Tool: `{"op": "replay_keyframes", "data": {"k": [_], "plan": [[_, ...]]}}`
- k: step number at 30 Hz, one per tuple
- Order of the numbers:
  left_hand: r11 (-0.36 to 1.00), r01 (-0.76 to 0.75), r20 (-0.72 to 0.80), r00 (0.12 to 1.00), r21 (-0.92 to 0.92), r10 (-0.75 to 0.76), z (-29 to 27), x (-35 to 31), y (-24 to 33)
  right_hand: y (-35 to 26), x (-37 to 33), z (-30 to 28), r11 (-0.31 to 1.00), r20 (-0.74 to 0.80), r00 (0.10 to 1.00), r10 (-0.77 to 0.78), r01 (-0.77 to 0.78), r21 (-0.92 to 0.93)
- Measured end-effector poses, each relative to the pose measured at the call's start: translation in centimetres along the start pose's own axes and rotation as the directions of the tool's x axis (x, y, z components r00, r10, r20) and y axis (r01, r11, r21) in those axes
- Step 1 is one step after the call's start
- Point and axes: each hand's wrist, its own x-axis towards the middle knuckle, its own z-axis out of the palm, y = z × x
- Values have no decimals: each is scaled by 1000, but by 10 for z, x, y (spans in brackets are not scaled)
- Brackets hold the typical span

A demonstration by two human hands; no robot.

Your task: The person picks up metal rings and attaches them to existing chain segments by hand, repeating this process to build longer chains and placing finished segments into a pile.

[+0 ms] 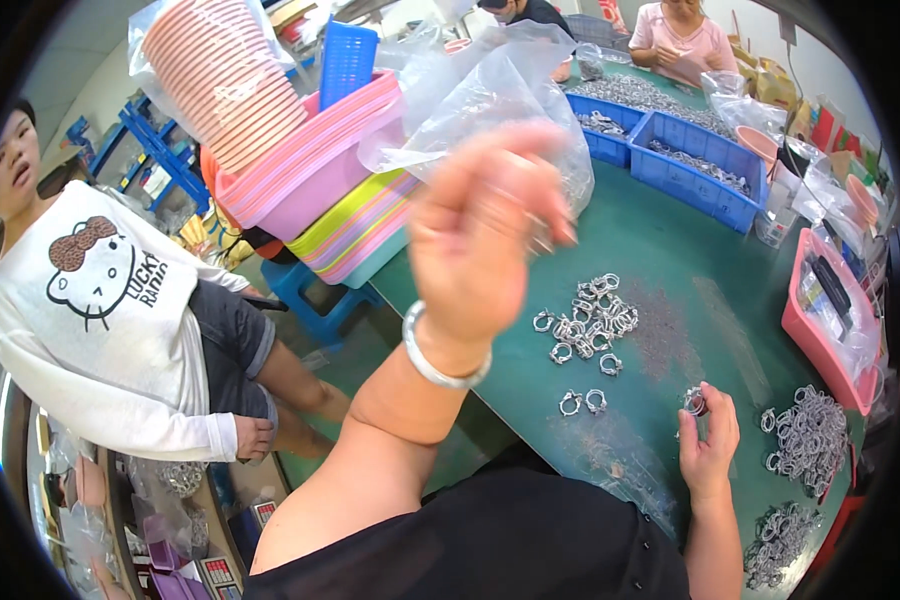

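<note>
My left hand [490,225], a bangle on its wrist, is raised over the table and smeared by motion; whether it holds anything is unclear. On the right, the fingertips of my right hand [710,440] pinch a small silver metal ring clamp [694,401] just above the green table. A loose pile of similar ring clamps [592,315] lies in front of me, with two single clamps [582,402] nearer my body. Bigger heaps of clamps [810,440] rest at the table's right edge, beyond my right hand.
Blue bins [700,170] of metal parts stand at the far side. Stacked pink baskets [315,160] and a clear plastic bag [510,90] crowd the left edge. A pink tray [830,320] sits at right. One person [100,310] stands at left; others sit across the table.
</note>
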Motion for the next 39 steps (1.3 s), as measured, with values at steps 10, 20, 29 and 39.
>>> {"op": "replay_keyframes", "data": {"k": [10,20,29,39], "plan": [[694,680,641,426,239,-638,72,-100,-38,2,0,-5,1000,-24,1000,-10,10,-9],[580,766,637,306,277,-708,73,-103,-37,-1,2,-9,999,-30,999,-21,20,-34],[812,489,105,833,320,-543,-20,-50,9,3,-3,-4,1000,-9,1000,9,-9,-13],[955,292,758,614,41,-220,-11,58,146,6,0,-6,998,-9,1000,-18,17,-54]]}}
